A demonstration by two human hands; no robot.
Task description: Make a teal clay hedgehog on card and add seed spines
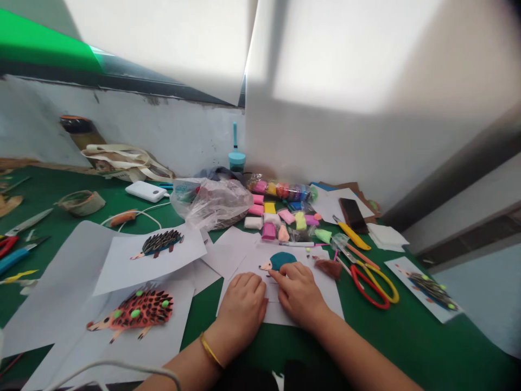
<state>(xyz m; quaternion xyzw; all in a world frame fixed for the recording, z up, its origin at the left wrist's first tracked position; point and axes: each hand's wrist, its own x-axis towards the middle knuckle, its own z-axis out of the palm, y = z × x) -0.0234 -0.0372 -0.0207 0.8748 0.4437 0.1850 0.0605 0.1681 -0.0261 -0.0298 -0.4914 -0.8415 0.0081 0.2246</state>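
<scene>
A clay hedgehog point(284, 260) with a teal body and a pale pink face lies on a white sheet point(325, 301) in front of me. My right hand point(300, 293) rests over its lower edge. The index finger stretches to just below the snout, apart from the thumb, and the other fingers cover part of the body. On the sheet's left edge lies my left hand point(243, 304), its fingers curled in and pressed together, with nothing visible in them. Beside the sheet's right edge sits a lump of brown clay point(328, 267) in a wrapper.
Several coloured clay packs point(269, 231) and a plastic bag point(214, 203) lie behind the sheet. Scissors point(370, 285) and a yellow cutter point(352, 234) are at right. Finished hedgehog pictures point(136, 317) lie at left; another card point(423, 289) is far right. A white cable point(122, 367) crosses the front left.
</scene>
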